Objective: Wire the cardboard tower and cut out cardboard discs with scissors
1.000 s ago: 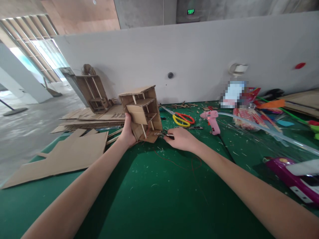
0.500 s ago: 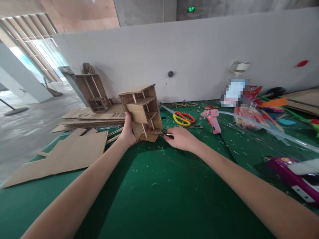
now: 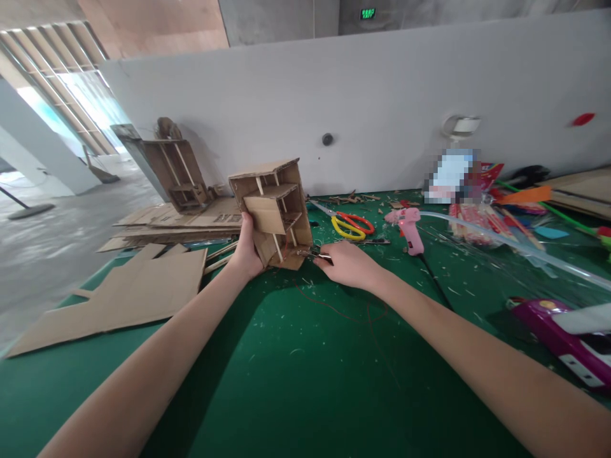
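Observation:
My left hand (image 3: 247,250) grips the lower left side of a small cardboard model (image 3: 265,215), thumb on its front. The model has open shelves, thin stick posts and a closed panel in the middle, and it leans slightly. My right hand (image 3: 351,264) is closed around a small metal tool (image 3: 323,256) with a dark handle; its exact kind is hard to make out. The tool's tip reaches the model's bottom right corner. From the model's base a thin red wire (image 3: 329,308) trails over the green table (image 3: 286,394).
Red-and-yellow scissors (image 3: 351,226) and a pink glue gun (image 3: 408,230) lie right of the model. A purple device (image 3: 563,337) sits far right. Cut cardboard (image 3: 143,292) lies left, before a taller cardboard structure (image 3: 174,172). A phone (image 3: 451,175) stands by the wall.
Almost nothing differs. The tool's tip has shifted very slightly at the model's lower corner, and the camera view has moved a little. Both hands keep their holds.

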`<move>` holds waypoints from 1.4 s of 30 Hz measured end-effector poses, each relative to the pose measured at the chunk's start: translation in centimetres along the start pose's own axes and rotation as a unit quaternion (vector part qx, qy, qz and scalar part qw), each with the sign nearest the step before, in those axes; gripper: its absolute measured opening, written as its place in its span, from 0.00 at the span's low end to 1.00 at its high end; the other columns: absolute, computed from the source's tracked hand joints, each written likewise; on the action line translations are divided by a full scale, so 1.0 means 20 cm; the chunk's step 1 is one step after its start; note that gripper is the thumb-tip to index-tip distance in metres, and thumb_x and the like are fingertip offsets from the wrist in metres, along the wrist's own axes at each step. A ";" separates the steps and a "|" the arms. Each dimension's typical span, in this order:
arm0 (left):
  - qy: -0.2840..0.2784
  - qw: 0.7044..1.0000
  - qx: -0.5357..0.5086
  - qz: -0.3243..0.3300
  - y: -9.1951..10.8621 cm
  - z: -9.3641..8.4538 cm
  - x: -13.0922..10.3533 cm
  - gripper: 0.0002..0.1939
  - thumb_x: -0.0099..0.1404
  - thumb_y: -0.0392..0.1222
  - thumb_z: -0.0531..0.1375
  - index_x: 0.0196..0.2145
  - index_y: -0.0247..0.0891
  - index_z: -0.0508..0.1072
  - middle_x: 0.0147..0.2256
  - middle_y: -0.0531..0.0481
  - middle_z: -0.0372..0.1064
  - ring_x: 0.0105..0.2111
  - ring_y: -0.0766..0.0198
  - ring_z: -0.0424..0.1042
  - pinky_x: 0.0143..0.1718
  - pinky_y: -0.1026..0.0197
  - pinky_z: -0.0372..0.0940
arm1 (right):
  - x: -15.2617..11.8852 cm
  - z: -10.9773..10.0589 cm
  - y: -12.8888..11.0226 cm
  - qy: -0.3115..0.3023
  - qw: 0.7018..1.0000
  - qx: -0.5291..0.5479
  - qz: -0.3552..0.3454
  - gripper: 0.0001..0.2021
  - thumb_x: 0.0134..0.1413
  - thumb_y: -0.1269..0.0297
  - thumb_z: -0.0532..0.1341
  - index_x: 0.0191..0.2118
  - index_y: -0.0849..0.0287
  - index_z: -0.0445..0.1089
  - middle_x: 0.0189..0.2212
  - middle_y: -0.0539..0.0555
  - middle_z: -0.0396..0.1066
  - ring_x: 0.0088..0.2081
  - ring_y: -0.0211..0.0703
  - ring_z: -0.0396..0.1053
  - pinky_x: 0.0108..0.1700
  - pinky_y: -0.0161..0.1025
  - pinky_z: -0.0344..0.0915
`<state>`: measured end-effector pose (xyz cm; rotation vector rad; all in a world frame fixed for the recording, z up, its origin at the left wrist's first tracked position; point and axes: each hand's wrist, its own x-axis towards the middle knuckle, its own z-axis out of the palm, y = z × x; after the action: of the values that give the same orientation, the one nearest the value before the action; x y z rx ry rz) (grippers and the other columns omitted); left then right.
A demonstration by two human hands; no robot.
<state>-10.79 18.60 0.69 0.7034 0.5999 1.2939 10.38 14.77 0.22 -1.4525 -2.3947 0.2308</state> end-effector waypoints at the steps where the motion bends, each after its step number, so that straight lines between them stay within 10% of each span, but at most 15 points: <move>1: -0.002 1.000 0.000 0.002 0.00 0.00 0.00 0.40 0.61 0.69 0.45 0.60 0.36 0.59 0.48 0.40 0.72 0.53 0.47 0.68 0.55 0.44 0.62 | 0.00 0.00 0.00 0.002 1.000 -0.004 0.000 0.14 0.58 0.57 0.53 0.27 0.59 0.67 0.21 0.55 0.67 0.23 0.39 0.58 0.24 0.38 0.47; 42: -0.033 0.999 -0.005 0.005 -0.01 0.01 -0.01 0.40 0.62 0.69 0.43 0.59 0.37 0.59 0.48 0.41 0.72 0.53 0.46 0.67 0.54 0.44 0.62 | -0.01 -0.02 0.02 0.004 0.999 -0.020 -0.029 0.15 0.58 0.56 0.52 0.28 0.59 0.68 0.21 0.54 0.68 0.22 0.39 0.59 0.25 0.38 0.48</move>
<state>-10.48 18.44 0.74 0.7385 0.5368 1.2769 10.90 14.87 0.36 -1.3977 -2.4447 0.1637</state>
